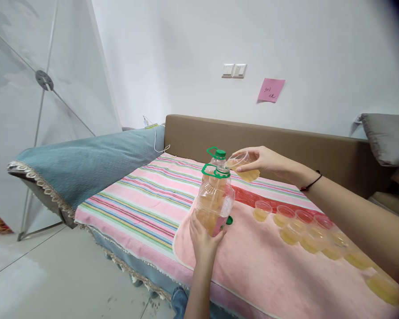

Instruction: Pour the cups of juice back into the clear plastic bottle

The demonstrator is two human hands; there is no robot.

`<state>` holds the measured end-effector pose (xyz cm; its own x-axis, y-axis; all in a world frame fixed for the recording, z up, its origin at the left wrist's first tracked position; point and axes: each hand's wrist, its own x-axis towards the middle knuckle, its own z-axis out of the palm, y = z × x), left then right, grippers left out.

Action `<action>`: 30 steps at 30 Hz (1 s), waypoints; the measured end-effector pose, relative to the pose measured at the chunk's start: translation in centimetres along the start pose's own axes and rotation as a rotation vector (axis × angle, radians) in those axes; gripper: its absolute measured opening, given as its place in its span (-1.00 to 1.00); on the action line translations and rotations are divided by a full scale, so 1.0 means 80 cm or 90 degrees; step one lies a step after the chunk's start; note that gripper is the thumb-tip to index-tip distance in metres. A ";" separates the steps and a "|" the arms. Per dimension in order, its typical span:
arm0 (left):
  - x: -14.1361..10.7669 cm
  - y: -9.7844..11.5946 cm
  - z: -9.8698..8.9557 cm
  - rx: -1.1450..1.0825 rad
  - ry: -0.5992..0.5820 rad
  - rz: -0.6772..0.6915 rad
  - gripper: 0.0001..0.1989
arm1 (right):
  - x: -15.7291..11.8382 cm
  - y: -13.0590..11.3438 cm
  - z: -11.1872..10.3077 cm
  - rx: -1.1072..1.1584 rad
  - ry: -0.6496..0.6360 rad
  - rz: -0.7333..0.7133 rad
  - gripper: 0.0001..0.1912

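Observation:
My left hand [202,235] is wrapped around the lower part of a large clear plastic bottle [214,199], which has a green carry ring at its neck, no cap on, and yellowish drink inside. In my right hand [261,160] is a clear plastic cup [248,170] of the same drink, tilted with its rim at the bottle's mouth. Just behind stands a second bottle with a green cap [221,153]. A loose green cap [229,220] lies beside the open bottle. Several filled plastic cups [262,212] stand in rows to the right, partly below my right forearm.
A pink pad [239,266] and a striped cover [142,199] lie over the sofa seat. The brown backrest [199,133] runs along the wall behind, and a blue-covered armrest [96,159] is at the left. A grey cushion [389,137] sits at the far right.

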<state>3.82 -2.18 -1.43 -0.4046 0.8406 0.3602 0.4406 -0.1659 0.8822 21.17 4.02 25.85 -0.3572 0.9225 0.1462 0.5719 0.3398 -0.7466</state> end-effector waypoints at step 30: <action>0.002 -0.008 0.005 0.018 0.004 0.025 0.16 | 0.032 -0.012 -0.028 -0.220 -0.092 -0.024 -0.30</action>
<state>3.81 -1.75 -2.09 -0.3918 0.8301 0.3967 0.4794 -0.1838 0.8581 21.35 6.49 28.39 -0.4689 0.8814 0.0579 0.7634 0.4373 -0.4754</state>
